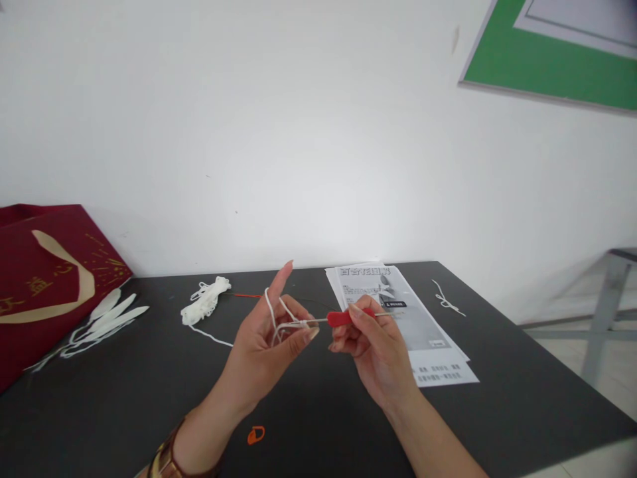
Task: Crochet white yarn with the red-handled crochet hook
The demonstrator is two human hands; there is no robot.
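Note:
My right hand [371, 332] grips the red handle of a crochet hook [338, 318], whose metal shaft points left. White yarn [271, 309] loops round the raised index finger of my left hand [271, 342]. The left thumb and other fingers pinch the yarn where it meets the tip of the hook. A strand runs from a loose skein of white yarn [206, 301] on the table toward my left hand, which hides part of it. An orange stitch marker [255, 435] lies on the table below my left hand.
Printed sheets [428, 332] lie behind my right hand on the black table [308, 418]. White crocheted petals [112, 315] rest at the left beside a dark red bag [44, 279]. A short piece of white cord [448, 302] lies at the right. A white wall stands behind.

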